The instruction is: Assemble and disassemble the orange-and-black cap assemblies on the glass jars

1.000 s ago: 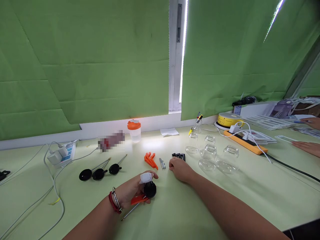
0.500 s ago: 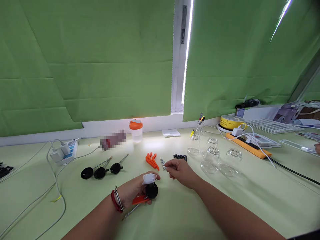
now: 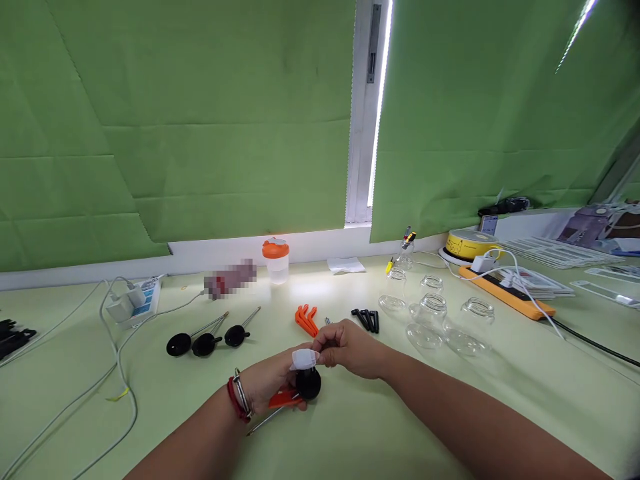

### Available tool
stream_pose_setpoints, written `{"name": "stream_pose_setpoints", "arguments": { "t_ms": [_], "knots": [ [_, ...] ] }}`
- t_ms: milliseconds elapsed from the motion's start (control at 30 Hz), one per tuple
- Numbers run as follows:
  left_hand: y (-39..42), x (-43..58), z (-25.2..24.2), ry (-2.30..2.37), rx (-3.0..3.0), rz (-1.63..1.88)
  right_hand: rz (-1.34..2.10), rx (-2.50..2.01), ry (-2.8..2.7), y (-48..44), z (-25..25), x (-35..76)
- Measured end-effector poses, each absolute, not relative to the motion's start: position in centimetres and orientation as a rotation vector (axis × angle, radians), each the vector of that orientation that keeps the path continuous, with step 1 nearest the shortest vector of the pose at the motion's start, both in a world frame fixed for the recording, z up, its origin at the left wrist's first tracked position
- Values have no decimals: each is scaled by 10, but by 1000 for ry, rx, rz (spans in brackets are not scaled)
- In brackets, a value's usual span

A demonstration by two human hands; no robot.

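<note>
My left hand (image 3: 265, 383) is closed around a spray head (image 3: 309, 384) with a round black cap, an orange trigger (image 3: 285, 399), a translucent white piece on top and a thin metal tube pointing down-left. At the white piece (image 3: 304, 359), the fingertips of my right hand (image 3: 356, 348) are pinched together; what they hold, if anything, is too small to make out. Just beyond the right hand, small metal pins (image 3: 328, 321) show partly. Several loose orange triggers (image 3: 306, 320) lie behind the hands, with black angled pieces (image 3: 367, 321) to their right.
Three black caps with metal tubes (image 3: 206, 344) lie at left. Several clear glass bottles (image 3: 433, 320) stand at right, near an orange power strip (image 3: 510, 293). A cup with an orange lid (image 3: 276, 261) stands at the back. White cables (image 3: 117, 363) cross the left side.
My right hand has moved left and toward me, from the metal pins to the white piece of the spray head. The left hand keeps its hold. The view has shifted slightly.
</note>
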State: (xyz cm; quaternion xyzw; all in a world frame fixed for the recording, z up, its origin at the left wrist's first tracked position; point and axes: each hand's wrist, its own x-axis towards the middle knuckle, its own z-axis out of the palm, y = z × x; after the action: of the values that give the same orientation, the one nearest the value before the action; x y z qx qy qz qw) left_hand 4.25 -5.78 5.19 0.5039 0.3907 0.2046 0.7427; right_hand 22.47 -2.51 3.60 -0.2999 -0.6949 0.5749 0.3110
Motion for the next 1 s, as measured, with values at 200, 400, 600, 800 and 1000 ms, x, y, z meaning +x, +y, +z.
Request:
{"name": "stream_pose_setpoints", "arguments": {
  "t_ms": [200, 400, 600, 800, 1000],
  "knots": [
    [-54, 40, 43, 855, 1099, 461, 1504, -714, -1939, -22, 34, 217],
    [-53, 40, 47, 829, 1122, 444, 1514, -682, -1948, -23, 30, 219],
    [-53, 41, 48, 845, 1149, 428, 1522, -660, -1944, -24, 31, 219],
    [-53, 42, 49, 846, 1132, 414, 1542, -647, -1921, -23, 30, 219],
    [-52, 43, 48, 865, 1113, 403, 1593, -671, -1871, -22, 24, 219]
  ]
}}
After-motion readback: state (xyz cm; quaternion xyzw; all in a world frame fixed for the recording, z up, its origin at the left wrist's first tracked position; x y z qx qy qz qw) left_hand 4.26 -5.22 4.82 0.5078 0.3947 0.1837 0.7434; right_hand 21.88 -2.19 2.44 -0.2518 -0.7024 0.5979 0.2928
